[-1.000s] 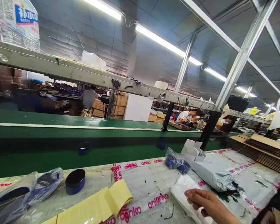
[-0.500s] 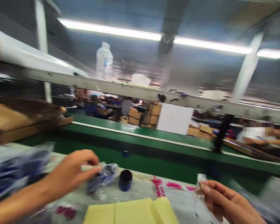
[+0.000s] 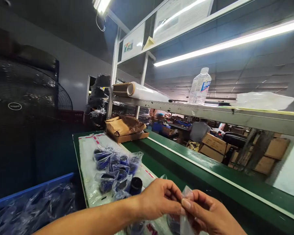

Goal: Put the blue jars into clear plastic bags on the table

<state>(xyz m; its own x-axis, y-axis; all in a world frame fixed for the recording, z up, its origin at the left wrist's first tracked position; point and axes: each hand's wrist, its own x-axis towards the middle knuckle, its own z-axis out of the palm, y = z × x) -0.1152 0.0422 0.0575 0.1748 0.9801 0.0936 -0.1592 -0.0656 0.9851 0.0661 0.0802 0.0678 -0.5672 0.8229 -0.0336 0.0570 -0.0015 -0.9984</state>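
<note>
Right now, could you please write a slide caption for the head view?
Left hand and right hand pinch translucent plastic film near plastic-wrapped blue round items.

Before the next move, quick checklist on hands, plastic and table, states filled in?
1. Left hand gripping the clear plastic: ok, pinched.
2. Right hand gripping it too: ok.
3. One hand free: not ok, both are on the plastic.
4. Plastic opened: cannot tell, the hands cover part of it.
5. Dark cup in view on the table: ok, next to the bagged items.
6. Bottle upright on the shelf: ok.
</note>
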